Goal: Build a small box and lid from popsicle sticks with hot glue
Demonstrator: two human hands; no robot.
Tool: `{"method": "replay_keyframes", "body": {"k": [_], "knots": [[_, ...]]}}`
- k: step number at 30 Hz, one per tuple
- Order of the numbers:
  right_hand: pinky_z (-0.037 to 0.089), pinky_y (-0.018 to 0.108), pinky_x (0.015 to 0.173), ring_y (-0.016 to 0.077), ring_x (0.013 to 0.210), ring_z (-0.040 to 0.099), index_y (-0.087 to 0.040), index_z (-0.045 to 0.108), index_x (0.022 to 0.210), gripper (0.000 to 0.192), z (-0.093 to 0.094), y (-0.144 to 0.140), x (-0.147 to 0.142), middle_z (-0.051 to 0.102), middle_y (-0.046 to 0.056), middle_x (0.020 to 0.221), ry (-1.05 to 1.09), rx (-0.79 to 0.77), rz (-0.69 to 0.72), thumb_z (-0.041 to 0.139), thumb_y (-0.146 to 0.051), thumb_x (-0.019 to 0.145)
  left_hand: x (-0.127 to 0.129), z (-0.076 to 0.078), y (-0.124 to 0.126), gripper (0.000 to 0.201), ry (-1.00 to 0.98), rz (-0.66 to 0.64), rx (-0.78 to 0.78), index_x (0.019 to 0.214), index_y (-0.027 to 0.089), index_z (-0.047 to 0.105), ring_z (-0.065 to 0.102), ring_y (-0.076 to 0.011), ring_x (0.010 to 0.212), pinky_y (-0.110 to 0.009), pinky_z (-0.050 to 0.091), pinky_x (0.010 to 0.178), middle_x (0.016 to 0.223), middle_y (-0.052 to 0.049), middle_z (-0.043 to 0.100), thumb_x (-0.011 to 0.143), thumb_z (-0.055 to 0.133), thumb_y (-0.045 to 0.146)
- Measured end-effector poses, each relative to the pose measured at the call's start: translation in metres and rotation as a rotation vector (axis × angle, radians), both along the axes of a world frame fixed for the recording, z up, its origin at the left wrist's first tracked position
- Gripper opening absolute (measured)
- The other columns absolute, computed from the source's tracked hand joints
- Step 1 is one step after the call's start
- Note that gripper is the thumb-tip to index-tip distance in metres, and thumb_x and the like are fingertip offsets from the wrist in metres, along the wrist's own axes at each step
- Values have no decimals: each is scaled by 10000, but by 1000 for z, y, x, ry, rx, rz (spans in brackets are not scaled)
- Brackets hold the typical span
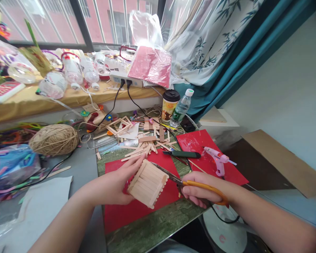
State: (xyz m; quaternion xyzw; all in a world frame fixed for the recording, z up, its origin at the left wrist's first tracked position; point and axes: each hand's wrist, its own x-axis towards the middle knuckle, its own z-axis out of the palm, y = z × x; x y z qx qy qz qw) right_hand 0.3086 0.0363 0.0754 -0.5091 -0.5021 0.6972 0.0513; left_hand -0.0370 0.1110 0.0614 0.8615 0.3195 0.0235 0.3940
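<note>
My left hand [129,179] is closed around the left side of a small box made of popsicle sticks [147,182], tilted above a red sheet [116,214]. Rounded stick ends line its right and lower edges. In my right hand [197,193] is a pair of scissors [205,186] with orange handles. Their blades lie along the box's upper right edge; whether the blades touch a stick there I cannot make out. Beyond the box a green utility knife [184,154] lies on the red paper.
Loose popsicle sticks [137,151] are heaped behind the hands. A pink glue gun [218,160] rests on another red sheet [234,175] at the right. A water bottle [181,109] and a paper cup [170,107] stand at the back. Left lies a twine ball [55,139].
</note>
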Motion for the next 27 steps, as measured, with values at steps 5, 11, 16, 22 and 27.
{"method": "replay_keyframes", "body": {"k": [5,11,16,22,27], "knots": [[451,186,433,85,447,523,-168,586,858,552,-1,-1,0,589,-33,575,1,-19,-24,648,-715,839,0,-1,0,1196,5,-4,1,1669,349,-33,51,-348,1614,-465,205,1311,1765,-24,5,776,744,176],[447,190,418,89,425,511,-177,579,819,494,1,-2,-5,582,-35,535,-29,-54,-40,658,-665,825,0,-3,0,1154,-26,-9,18,1673,338,5,42,-342,1614,-465,175,1313,1765,-37,2,792,733,177],[425,190,391,85,380,483,-184,559,773,442,7,-1,-12,562,-41,482,-61,-94,-37,662,-611,811,0,-3,1,1137,-52,-22,25,1676,323,22,64,-344,1614,-467,198,1308,1764,-48,12,800,733,185],[399,180,383,81,369,459,-197,532,762,384,9,-2,-16,528,-62,450,-57,-92,-50,660,-555,817,1,-1,1,1147,-69,-21,13,1675,328,4,52,-339,1616,-448,234,1304,1764,-43,19,800,731,184],[375,179,375,79,349,446,-204,506,741,381,7,-2,-16,500,-76,426,-42,-76,-42,652,-544,830,0,-1,1,1150,-53,-12,-2,1672,348,5,85,-330,1615,-430,234,1305,1764,-20,19,797,735,201]]}}
